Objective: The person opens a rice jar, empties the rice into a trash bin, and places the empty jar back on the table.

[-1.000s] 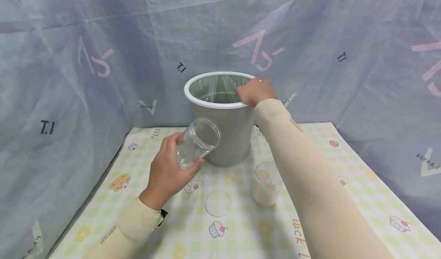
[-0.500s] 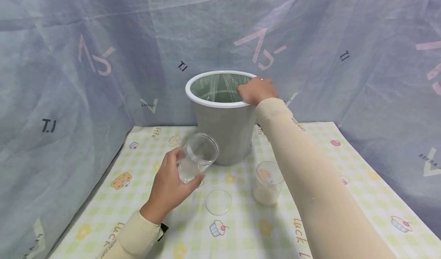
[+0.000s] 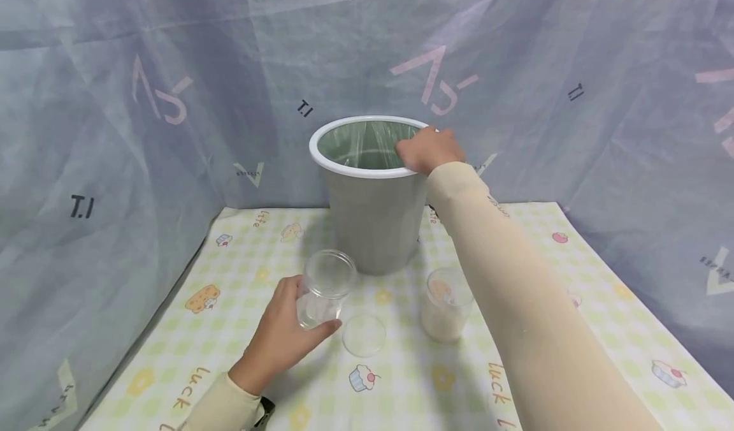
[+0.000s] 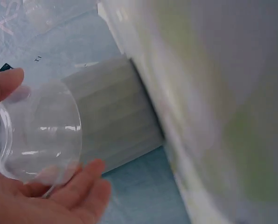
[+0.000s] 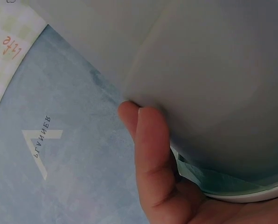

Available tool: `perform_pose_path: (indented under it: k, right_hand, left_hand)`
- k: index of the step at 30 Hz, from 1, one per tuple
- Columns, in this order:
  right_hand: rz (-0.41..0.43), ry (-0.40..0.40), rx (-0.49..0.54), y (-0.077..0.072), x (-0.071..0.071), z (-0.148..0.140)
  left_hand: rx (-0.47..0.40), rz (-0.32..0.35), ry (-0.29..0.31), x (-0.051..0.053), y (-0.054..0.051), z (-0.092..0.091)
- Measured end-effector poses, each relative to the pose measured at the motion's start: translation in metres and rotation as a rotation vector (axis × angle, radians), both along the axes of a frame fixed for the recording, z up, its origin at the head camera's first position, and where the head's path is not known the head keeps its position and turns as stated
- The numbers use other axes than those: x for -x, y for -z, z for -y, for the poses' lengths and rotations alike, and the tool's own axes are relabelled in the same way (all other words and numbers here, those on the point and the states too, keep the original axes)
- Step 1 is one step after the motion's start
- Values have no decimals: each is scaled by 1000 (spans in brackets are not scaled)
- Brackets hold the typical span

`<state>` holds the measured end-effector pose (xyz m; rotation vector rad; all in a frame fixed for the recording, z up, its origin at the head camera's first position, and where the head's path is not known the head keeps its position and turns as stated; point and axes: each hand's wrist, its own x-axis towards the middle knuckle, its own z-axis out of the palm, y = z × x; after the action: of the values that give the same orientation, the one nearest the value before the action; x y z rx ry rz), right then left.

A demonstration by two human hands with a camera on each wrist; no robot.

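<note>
Both hands bare: left hand (image 3: 281, 338), right hand (image 3: 429, 150). Above each, a long cream sleeve; right sleeve (image 3: 516, 316) plain and close-fitting, widening away from the hand, left sleeve (image 3: 220, 405) the same pale cloth. Right cuff (image 3: 455, 185) a shade bulkier at the wrist. Small dark lettering (image 3: 497, 206) just behind it, too small for me to read. Black object (image 3: 265, 412) beside the left cuff, type unclear to me.
</note>
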<state>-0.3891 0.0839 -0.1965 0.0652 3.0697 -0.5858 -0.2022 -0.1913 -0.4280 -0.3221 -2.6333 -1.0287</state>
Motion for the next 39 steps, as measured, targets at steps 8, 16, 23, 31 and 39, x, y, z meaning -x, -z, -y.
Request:
perform_pose_path:
  k: [8,16,23,31,39]
  right_hand:
    - [7,-6,10,0,-2,0]
    - [-7,-9,15,-5,-5,0]
    - [1,-2,8,-8,-7,1]
    - [13,-8,-5,-8,-6,3]
    - [19,1,1,-8,-6,2]
  left_hand:
    - [84,59,-51,2,7,2]
    - [76,197,-62,1,1,3]
    - [97,219,-55,2,0,6]
    - [98,196,-63,2,3,11]
    - [131,180,-65,4,4,12]
